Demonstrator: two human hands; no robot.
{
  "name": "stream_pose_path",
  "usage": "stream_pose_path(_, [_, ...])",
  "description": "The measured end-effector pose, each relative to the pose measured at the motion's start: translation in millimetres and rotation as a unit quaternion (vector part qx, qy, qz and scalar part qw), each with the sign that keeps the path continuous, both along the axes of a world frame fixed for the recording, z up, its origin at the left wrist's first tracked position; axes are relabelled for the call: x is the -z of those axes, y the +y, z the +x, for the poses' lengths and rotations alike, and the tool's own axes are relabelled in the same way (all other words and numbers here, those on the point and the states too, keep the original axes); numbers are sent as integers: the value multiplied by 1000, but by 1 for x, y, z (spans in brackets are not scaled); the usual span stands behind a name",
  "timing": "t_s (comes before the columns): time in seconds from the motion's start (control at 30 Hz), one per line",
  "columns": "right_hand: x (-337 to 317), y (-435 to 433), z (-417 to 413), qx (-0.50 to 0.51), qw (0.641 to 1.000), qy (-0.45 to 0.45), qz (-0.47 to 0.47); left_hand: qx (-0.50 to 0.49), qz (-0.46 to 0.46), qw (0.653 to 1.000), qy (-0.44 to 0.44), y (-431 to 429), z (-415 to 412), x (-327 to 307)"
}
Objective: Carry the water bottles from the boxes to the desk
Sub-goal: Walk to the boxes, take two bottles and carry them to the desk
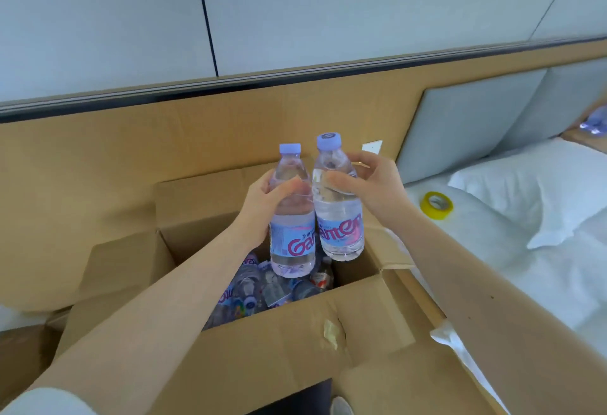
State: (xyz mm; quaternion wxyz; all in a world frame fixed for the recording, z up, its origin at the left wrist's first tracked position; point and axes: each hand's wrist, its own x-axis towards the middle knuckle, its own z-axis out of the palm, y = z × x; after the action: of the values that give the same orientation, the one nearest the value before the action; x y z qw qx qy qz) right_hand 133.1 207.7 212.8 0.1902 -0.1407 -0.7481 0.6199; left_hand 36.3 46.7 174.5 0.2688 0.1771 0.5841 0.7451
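Two clear water bottles with pale blue caps and blue-and-pink labels hang upright, side by side and touching, above an open cardboard box (pixel 295 342). My left hand (pixel 262 207) grips the left bottle (pixel 291 237) around its upper body. My right hand (pixel 368 184) grips the right bottle (pixel 340 224) near its shoulder. Several more bottles (pixel 262 286) lie jumbled at the bottom of the box, partly hidden by my left forearm.
The box flaps stand open on all sides. A bed with white sheets and a pillow (pixel 532 184) is to the right, with a yellow tape roll (pixel 437 205) on it. A wooden wall panel (pixel 131 158) rises behind the box.
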Motion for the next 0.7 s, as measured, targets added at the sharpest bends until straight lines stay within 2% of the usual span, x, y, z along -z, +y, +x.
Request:
stream_pose_path(0.1, [-2,-4,27,50,998,29,-14,40,19,999,-16,11,19,-4])
stream_pose_path(0.33, [-3,0,110,176,982,63,18,184,61,981,-29,49,74,-15])
stream_pose_path(0.53, [-2,6,189,305,949,80,25,338,21,940,-53,84,132,-18])
stream_pose_path(0.7, [-2,3,259,364,929,68,19,407,20,912,-53,107,196,-18])
